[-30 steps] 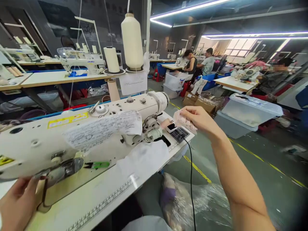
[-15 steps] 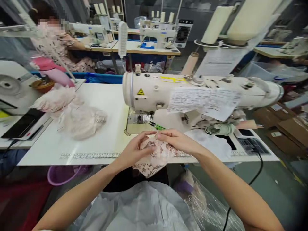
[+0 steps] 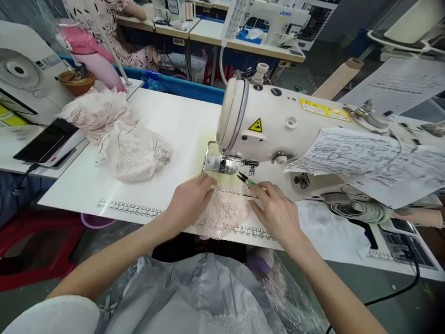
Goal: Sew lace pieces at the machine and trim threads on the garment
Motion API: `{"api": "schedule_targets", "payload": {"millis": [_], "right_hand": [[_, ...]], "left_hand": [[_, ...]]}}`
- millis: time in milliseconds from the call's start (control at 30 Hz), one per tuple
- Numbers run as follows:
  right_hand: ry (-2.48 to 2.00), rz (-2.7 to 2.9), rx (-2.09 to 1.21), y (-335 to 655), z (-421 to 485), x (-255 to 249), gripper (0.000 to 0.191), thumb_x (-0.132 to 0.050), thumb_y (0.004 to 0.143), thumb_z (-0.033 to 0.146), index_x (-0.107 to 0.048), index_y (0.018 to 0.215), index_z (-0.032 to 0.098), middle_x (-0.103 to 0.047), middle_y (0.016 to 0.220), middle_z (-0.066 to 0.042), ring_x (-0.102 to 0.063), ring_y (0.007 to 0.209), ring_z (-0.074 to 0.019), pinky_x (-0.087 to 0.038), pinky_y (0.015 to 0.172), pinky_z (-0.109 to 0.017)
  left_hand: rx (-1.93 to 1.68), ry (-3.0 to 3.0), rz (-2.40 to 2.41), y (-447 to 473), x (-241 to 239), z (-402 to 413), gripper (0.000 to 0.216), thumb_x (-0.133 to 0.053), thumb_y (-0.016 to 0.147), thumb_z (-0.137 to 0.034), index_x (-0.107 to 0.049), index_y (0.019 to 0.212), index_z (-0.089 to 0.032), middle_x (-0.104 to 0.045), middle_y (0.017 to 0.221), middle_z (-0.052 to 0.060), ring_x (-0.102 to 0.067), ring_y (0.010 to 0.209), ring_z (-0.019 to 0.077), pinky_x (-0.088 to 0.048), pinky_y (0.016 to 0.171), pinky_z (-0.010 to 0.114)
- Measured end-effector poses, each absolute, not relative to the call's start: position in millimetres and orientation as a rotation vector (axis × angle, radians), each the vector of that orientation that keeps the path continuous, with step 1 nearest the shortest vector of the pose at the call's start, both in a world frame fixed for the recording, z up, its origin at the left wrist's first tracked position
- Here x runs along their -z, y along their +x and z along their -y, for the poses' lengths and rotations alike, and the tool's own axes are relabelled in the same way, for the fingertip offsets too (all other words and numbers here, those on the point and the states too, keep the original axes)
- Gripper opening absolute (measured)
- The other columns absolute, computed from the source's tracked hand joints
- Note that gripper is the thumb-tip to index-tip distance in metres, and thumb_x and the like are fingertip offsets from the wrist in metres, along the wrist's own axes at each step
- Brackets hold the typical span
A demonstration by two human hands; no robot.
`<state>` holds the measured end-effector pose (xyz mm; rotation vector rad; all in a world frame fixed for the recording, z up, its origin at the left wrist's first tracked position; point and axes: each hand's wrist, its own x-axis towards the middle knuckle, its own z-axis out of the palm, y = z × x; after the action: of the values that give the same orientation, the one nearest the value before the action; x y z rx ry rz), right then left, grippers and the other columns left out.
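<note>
You are pinching the left edge of the pale lace (image 3: 224,211) in your left hand (image 3: 189,202), while the lace is lying on the table (image 3: 177,109) before the sewing machine (image 3: 271,120). Your right hand (image 3: 278,215) is hovering by the green snips (image 3: 247,180); whether it is gripping them, I cannot tell. No lace is visibly passing under the needle yet; more lace (image 3: 132,155) is lying leftward, finished or waiting being unclear.
</note>
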<state>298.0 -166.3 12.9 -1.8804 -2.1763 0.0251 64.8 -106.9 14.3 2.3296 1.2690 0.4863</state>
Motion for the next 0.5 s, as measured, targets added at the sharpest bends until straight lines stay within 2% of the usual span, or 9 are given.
{"api": "schedule_targets", "payload": {"millis": [67, 133, 200, 300, 433, 500], "right_hand": [[-1.621, 2.313, 0.137, 294.7, 169.7, -12.2, 0.024, -0.050, 0.092, 0.012, -0.065, 0.110, 0.017, -0.068, 0.111, -0.011, -0.064, 0.097, -0.0268, -0.046, 0.069, -0.035], [-1.445, 2.400, 0.048, 289.9, 171.2, -11.0, 0.023, -0.048, 0.093, 0.009, -0.065, 0.105, 0.017, -0.070, 0.105, -0.009, -0.064, 0.095, -0.0241, -0.048, 0.077, -0.036], [-1.426, 2.437, -0.085, 285.7, 172.0, -8.8, 0.021, -0.048, 0.094, 0.011, -0.065, 0.103, 0.017, -0.071, 0.100, -0.007, -0.065, 0.091, -0.0222, -0.050, 0.076, -0.035], [-1.489, 2.447, -0.176, 282.6, 176.4, -5.6, 0.020, -0.047, 0.096, 0.014, -0.066, 0.101, 0.016, -0.070, 0.100, -0.009, -0.065, 0.093, -0.0232, -0.052, 0.076, -0.036], [-1.575, 2.457, -0.252, 275.9, 194.2, -8.5, 0.021, -0.045, 0.097, 0.015, -0.066, 0.101, 0.015, -0.069, 0.098, -0.010, -0.065, 0.085, -0.0229, -0.053, 0.070, -0.036], [-1.569, 2.448, -0.379, 270.4, 203.9, -12.6, 0.022, -0.045, 0.097, 0.015, -0.065, 0.105, 0.017, -0.070, 0.092, -0.008, -0.066, 0.078, -0.0203, -0.053, 0.065, -0.034]], "left_hand": [[-0.378, 2.512, -1.119, 62.1, -9.3, 129.8, 0.015, -0.049, 0.094, -0.013, -0.062, 0.101, -0.016, -0.067, 0.098, 0.005, -0.063, 0.076, 0.0195, -0.044, 0.060, 0.030], [-0.355, 2.702, -0.976, 57.1, -1.6, 149.5, 0.012, -0.050, 0.093, -0.012, -0.062, 0.097, -0.016, -0.067, 0.091, 0.004, -0.063, 0.073, 0.0202, -0.046, 0.059, 0.031], [-0.407, 2.807, -0.899, 50.4, 5.4, 161.0, 0.010, -0.053, 0.093, -0.014, -0.062, 0.098, -0.015, -0.068, 0.093, 0.006, -0.064, 0.078, 0.0218, -0.050, 0.063, 0.034], [-0.475, 2.873, -0.892, 39.7, 11.8, 159.9, 0.015, -0.056, 0.093, -0.019, -0.061, 0.105, -0.012, -0.068, 0.107, 0.010, -0.064, 0.095, 0.0258, -0.052, 0.078, 0.038], [-0.519, 2.892, -0.997, 30.9, 12.0, 140.3, 0.024, -0.056, 0.094, -0.026, -0.061, 0.113, -0.012, -0.066, 0.119, 0.013, -0.061, 0.111, 0.0287, -0.046, 0.099, 0.044], [-0.549, 2.901, -1.046, 30.4, 8.7, 133.3, 0.025, -0.055, 0.095, -0.024, -0.059, 0.116, -0.011, -0.066, 0.122, 0.014, -0.058, 0.117, 0.0302, -0.043, 0.102, 0.046]]}}
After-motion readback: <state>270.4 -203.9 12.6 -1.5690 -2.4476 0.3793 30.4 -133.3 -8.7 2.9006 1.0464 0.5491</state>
